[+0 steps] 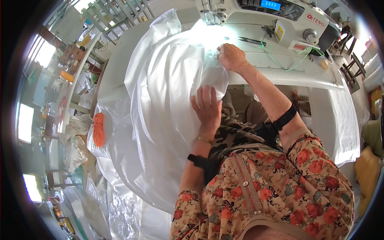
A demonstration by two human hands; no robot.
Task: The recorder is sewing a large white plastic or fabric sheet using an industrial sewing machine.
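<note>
A large sheet of thin, shiny white fabric (168, 76) lies in loose folds over the sewing table and hangs down its near left side. My left hand (209, 108) rests on it with the fingers spread, near the table's front edge. Farther up, my right hand (233, 58) is closed on the fabric's right edge, just short of the sewing machine's needle area (214, 20). A bright lamp glare washes out the cloth under the needle, so the stitching there cannot be made out. Dark thread snips (252, 41) lie right of the needle, beyond my right hand.
The white sewing machine (298, 16) with a lit display spans the far right. Green thread (294, 67) trails over the table there. An orange yarn bundle (99, 130) sits at the left edge. White folded material (336, 124) hangs at the right. A cluttered bench (74, 92) stands left.
</note>
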